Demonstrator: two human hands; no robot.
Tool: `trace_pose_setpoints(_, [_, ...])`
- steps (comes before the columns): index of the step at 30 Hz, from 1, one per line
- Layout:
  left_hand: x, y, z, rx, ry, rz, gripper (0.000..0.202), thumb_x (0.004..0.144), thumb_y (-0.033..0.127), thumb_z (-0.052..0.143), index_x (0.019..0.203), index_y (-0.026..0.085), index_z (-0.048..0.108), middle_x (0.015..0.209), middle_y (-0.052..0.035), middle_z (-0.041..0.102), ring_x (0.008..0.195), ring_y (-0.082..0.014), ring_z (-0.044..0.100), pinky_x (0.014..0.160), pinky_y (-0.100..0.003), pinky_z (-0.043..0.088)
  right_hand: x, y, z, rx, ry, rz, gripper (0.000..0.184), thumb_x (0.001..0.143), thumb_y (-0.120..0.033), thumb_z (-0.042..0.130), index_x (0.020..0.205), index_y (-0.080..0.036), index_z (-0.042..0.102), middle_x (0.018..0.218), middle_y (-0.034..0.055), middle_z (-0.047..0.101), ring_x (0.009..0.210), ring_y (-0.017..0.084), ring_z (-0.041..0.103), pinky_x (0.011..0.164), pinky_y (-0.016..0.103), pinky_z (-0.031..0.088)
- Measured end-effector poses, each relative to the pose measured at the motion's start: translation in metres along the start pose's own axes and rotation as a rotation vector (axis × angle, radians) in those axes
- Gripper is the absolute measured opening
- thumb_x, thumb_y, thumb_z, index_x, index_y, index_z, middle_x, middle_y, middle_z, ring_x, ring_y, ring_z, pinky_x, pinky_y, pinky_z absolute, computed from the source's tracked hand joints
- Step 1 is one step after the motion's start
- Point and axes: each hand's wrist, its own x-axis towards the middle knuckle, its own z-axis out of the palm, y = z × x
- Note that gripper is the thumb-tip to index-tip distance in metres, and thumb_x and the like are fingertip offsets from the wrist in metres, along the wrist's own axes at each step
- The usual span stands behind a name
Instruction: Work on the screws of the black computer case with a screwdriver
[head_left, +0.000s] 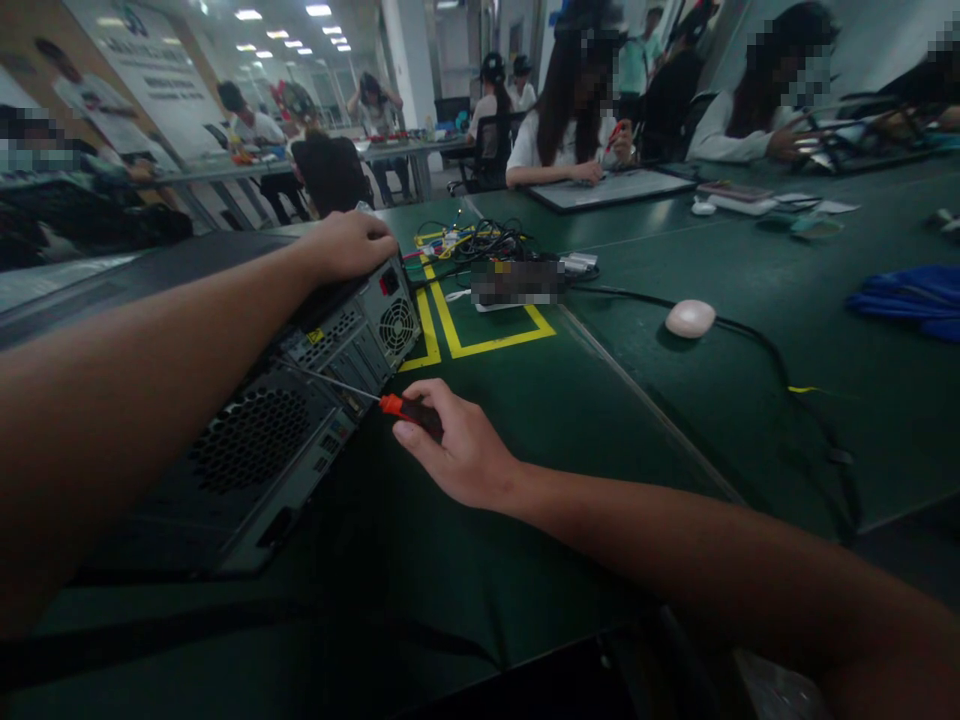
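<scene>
The computer case [300, 455] is probably heavy and stiff, best held by its edges; the screwdriver [391, 404], presumably light, is gripped by its handle in the right hand [469, 450]. At left on the counter [585, 420], the case is topped by the left hand [349, 245] — whether gripping cannot be told — with the screwdriver pointed left at its back.

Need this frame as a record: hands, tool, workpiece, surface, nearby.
Left grip: on top of the computer case
Right grip: around the handle of the screwdriver
Tool: screwdriver, red and black handle, shaft toward the case's rear panel; tip contact unclear
Workpiece: computer case, fan grille visible at the rear
Surface: green tabletop with yellow tape
Nearby: tangled cables
Across: person in white top at a flat panel
</scene>
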Motion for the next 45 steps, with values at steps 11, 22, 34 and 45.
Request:
trace_pose_setpoints(11, [-0.0004, -0.0002, -0.0003, 0.018, 0.006, 0.013, 0.058, 0.098, 0.045, 0.038, 0.127, 0.012, 0.077, 0.128, -0.0177, 0.075, 0.117, -0.0340, 0.068, 0.101, -0.044, 0.050, 0.0013, 0.0034, 0.0010, 0.018, 0.004, 0.002, 0.016, 0.100, -0.032, 0.060, 0.111, -0.023, 0.054, 0.099, 0.0017, 0.066, 0.085, 0.020, 0.065, 0.078, 0.034, 0.048])
trace_pose_setpoints(22, [0.0027, -0.0047, 0.0035, -0.004, 0.027, 0.033, 0.058, 0.098, 0.044, 0.040, 0.128, 0.010, 0.077, 0.127, -0.0186, 0.075, 0.117, -0.0343, 0.068, 0.103, -0.045, 0.049, 0.0015, 0.0021, 0.0005, 0.021, -0.005, 0.014, 0.017, 0.101, -0.034, 0.060, 0.113, -0.023, 0.055, 0.101, 0.0029, 0.068, 0.084, 0.020, 0.064, 0.079, 0.035, 0.048])
trace_pose_setpoints(34, [0.0008, -0.0022, 0.0023, 0.016, 0.013, 0.025, 0.060, 0.099, 0.044, 0.039, 0.128, 0.007, 0.076, 0.128, -0.0202, 0.074, 0.120, -0.0344, 0.068, 0.104, -0.044, 0.049, 0.0011, 0.0035, -0.0001, -0.002, -0.003, 0.000, 0.019, 0.102, -0.036, 0.059, 0.114, -0.022, 0.056, 0.101, 0.0036, 0.068, 0.084, 0.020, 0.063, 0.078, 0.035, 0.046])
trace_pose_setpoints(45, [0.0013, -0.0027, 0.0016, 0.000, 0.010, 0.027, 0.062, 0.097, 0.043, 0.038, 0.129, 0.006, 0.076, 0.127, -0.0208, 0.074, 0.118, -0.0358, 0.068, 0.104, -0.046, 0.050, 0.0017, 0.0073, 0.0023, -0.043, 0.033, -0.068, 0.022, 0.109, -0.036, 0.053, 0.115, -0.019, 0.066, 0.103, 0.0046, 0.070, 0.091, 0.019, 0.064, 0.084, 0.034, 0.047])
